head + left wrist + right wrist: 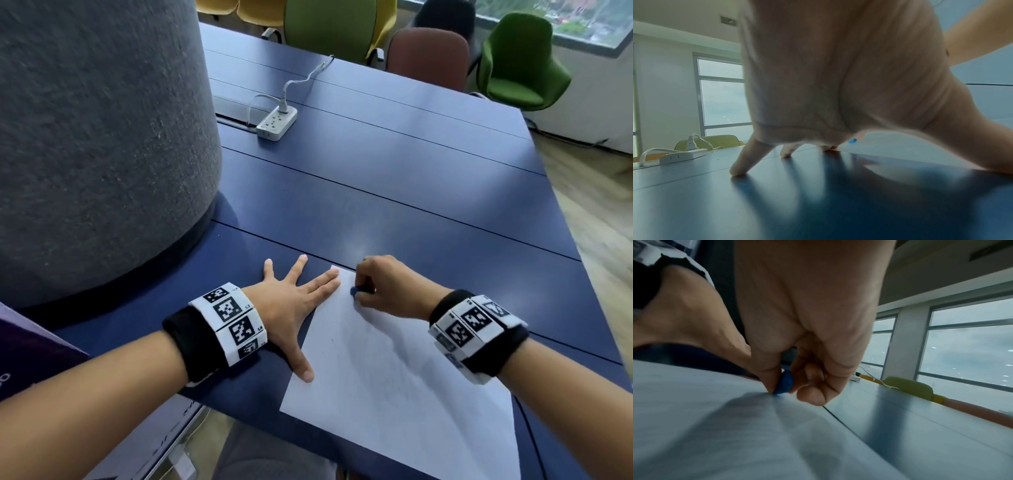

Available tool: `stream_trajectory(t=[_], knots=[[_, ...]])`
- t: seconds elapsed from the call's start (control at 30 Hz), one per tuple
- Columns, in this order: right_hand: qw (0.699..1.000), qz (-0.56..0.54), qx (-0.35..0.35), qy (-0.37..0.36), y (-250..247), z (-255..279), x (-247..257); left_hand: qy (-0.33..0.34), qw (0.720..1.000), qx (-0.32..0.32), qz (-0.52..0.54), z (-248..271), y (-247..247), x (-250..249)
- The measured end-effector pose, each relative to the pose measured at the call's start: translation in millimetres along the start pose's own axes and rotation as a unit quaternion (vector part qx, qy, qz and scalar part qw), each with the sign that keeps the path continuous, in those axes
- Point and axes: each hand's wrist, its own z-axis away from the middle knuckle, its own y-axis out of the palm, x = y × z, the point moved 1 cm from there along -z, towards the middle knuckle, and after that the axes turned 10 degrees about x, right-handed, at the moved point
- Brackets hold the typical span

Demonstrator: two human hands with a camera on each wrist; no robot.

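Paper sheet point(394, 377): flat on blue surface point(411, 192), at near edge. Left hand point(291, 303) spread, pinning its left margin. Right hand point(385, 287) pinching blue stub point(356, 291) onto top corner. Judged mid-rubbing; next: short strokes, sheet held firm.

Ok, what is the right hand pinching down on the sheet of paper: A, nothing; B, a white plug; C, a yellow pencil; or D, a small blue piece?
D: the right hand pinches a small blue piece between thumb and fingers, its lower end touching the white sheet of paper.
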Motion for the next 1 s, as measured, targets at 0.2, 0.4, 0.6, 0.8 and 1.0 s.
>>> stream_trajectory(t=[0.2,0.4,0.6,0.8,1.0], knots=[[0.999,0.019,0.045,-0.021,5.8,9.4,9.5,-0.003,1.000,0.002,-0.006,1.9,-1.5,-1.5],[0.998,0.012,0.038,-0.042,11.2,16.9,16.1,-0.011,1.000,0.001,-0.010,4.3,-3.8,-5.8],[1.000,0.002,0.010,0.012,-2.3,3.8,4.9,-0.012,1.000,0.010,-0.009,2.9,-3.2,-4.3],[0.991,0.026,0.110,-0.070,19.4,23.2,35.2,-0.014,1.000,0.014,-0.011,4.6,-4.4,-5.9],[0.998,0.013,0.044,-0.052,15.4,18.6,30.8,-0.014,1.000,0.010,-0.009,3.6,-4.4,-6.2]])
